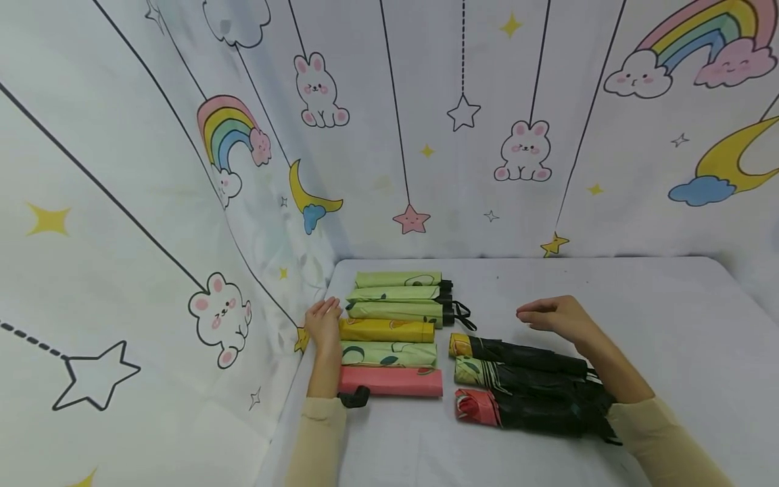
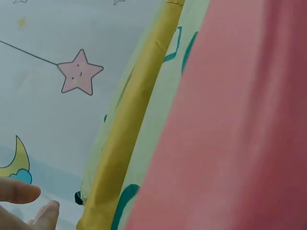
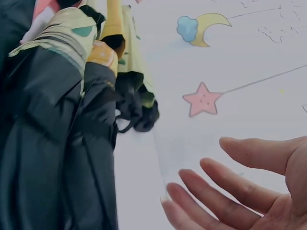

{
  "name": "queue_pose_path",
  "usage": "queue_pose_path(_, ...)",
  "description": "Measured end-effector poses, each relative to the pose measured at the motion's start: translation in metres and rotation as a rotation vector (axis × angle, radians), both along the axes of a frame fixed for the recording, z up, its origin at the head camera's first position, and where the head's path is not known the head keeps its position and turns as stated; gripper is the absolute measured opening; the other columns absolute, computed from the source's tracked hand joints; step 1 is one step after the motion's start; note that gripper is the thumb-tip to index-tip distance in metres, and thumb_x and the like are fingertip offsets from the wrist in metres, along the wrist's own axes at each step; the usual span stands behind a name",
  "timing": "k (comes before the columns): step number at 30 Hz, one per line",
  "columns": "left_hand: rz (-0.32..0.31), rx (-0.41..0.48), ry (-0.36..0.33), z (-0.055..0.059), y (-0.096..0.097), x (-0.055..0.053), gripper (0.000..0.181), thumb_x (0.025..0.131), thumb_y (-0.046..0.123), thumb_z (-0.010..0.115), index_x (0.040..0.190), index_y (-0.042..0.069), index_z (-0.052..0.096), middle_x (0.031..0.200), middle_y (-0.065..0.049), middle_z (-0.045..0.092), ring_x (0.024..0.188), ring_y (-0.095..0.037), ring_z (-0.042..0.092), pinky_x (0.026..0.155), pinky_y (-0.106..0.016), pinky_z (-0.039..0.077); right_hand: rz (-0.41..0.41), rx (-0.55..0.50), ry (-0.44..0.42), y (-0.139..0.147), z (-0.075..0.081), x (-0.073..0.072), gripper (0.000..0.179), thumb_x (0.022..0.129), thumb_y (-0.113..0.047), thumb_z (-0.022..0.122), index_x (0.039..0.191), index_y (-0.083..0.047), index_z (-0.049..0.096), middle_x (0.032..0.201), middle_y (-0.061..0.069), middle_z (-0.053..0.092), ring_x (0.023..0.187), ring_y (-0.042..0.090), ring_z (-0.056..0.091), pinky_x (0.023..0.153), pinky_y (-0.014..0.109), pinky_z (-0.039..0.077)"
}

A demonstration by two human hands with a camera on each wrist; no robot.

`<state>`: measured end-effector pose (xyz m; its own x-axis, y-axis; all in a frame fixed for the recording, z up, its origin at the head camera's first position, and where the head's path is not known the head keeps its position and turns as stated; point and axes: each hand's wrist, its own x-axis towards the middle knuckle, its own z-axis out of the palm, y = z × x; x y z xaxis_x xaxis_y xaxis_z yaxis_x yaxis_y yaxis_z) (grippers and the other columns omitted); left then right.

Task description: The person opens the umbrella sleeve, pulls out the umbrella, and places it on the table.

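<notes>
My left hand [image 1: 324, 326] is at the left ends of a column of slim wrapped umbrellas, close beside the yellow one [image 1: 389, 331]. Its fingers point away from me and hold nothing. Below the yellow one lie a pale green umbrella [image 1: 395, 355] with leaf prints and a pink one [image 1: 395, 381]. My right hand [image 1: 562, 318], fingers extended and thumb apart in the right wrist view, hovers beyond three rolled black umbrellas. Their ends show yellow [image 1: 460, 345], green [image 1: 471, 371] and red [image 1: 477, 407] prints. Nothing is in its grasp.
Three light green umbrellas with black ends lie at the back, the nearest [image 1: 395, 310] having a wrist loop [image 1: 464, 316]. A black hooked handle [image 1: 355, 397] sticks out by the pink one. White table [image 1: 669, 325] meets printed curtains [image 1: 377, 155] behind and at left.
</notes>
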<state>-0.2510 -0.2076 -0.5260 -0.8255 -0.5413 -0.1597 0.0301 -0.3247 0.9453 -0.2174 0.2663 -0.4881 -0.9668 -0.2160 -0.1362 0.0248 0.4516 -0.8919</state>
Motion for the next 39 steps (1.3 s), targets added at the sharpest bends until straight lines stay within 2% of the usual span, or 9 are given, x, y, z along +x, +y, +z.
queue_pose_path(3, 0.003, -0.008, 0.004, 0.002, 0.002, -0.004, 0.056, 0.096, -0.011, 0.061, 0.146, -0.006, 0.038, 0.141, -0.025, 0.058, 0.133, -0.033, 0.060, 0.104, -0.034, 0.053, 0.010, -0.021, -0.006, -0.010, 0.002, -0.009, 0.046, 0.102, -0.031, 0.070, 0.130, 0.006, 0.068, 0.129, 0.021, 0.070, 0.116, 0.032, 0.071, 0.097, 0.043, 0.059)
queue_pose_path(10, -0.008, -0.041, -0.014, 0.003, 0.007, -0.010, 0.053, 0.096, -0.011, 0.060, 0.144, -0.005, 0.039, 0.143, -0.026, 0.056, 0.133, -0.033, 0.059, 0.111, -0.042, 0.048, 0.033, -0.026, -0.032, -0.031, 0.001, -0.027, 0.045, 0.103, -0.027, 0.069, 0.130, 0.008, 0.067, 0.127, 0.024, 0.070, 0.119, 0.040, 0.068, 0.097, 0.048, 0.058)
queue_pose_path(18, -0.004, -0.030, -0.022, 0.000, 0.009, -0.018, 0.053, 0.096, -0.012, 0.059, 0.145, -0.005, 0.038, 0.144, -0.027, 0.055, 0.136, -0.034, 0.057, 0.111, -0.041, 0.048, 0.035, -0.036, -0.065, -0.050, -0.006, -0.046, 0.043, 0.102, -0.025, 0.070, 0.130, 0.007, 0.068, 0.127, 0.022, 0.071, 0.114, 0.034, 0.071, 0.097, 0.049, 0.058)
queue_pose_path(26, 0.028, -0.026, -0.036, -0.001, 0.009, -0.025, 0.054, 0.095, -0.014, 0.059, 0.144, -0.005, 0.038, 0.142, -0.025, 0.055, 0.135, -0.034, 0.057, 0.108, -0.042, 0.050, 0.045, -0.037, -0.082, -0.067, -0.011, -0.058, 0.040, 0.101, -0.024, 0.070, 0.127, 0.007, 0.070, 0.126, 0.023, 0.071, 0.113, 0.036, 0.071, 0.097, 0.051, 0.058)
queue_pose_path(32, 0.024, -0.026, -0.046, -0.005, 0.007, -0.029, 0.056, 0.094, -0.015, 0.058, 0.146, -0.005, 0.037, 0.145, -0.027, 0.053, 0.137, -0.035, 0.054, 0.108, -0.040, 0.050, 0.032, -0.001, -0.100, -0.079, -0.014, -0.066, 0.039, 0.101, -0.023, 0.071, 0.126, 0.006, 0.071, 0.119, 0.021, 0.074, 0.108, 0.035, 0.073, 0.095, 0.052, 0.058)
queue_pose_path(39, 0.022, -0.041, -0.068, -0.008, 0.007, -0.032, 0.057, 0.093, -0.016, 0.057, 0.145, -0.006, 0.038, 0.144, -0.027, 0.054, 0.138, -0.035, 0.054, 0.109, -0.042, 0.049, 0.036, 0.002, -0.102, -0.093, -0.020, -0.070, 0.037, 0.099, -0.022, 0.073, 0.123, 0.007, 0.072, 0.115, 0.022, 0.075, 0.109, 0.039, 0.072, 0.093, 0.049, 0.060)
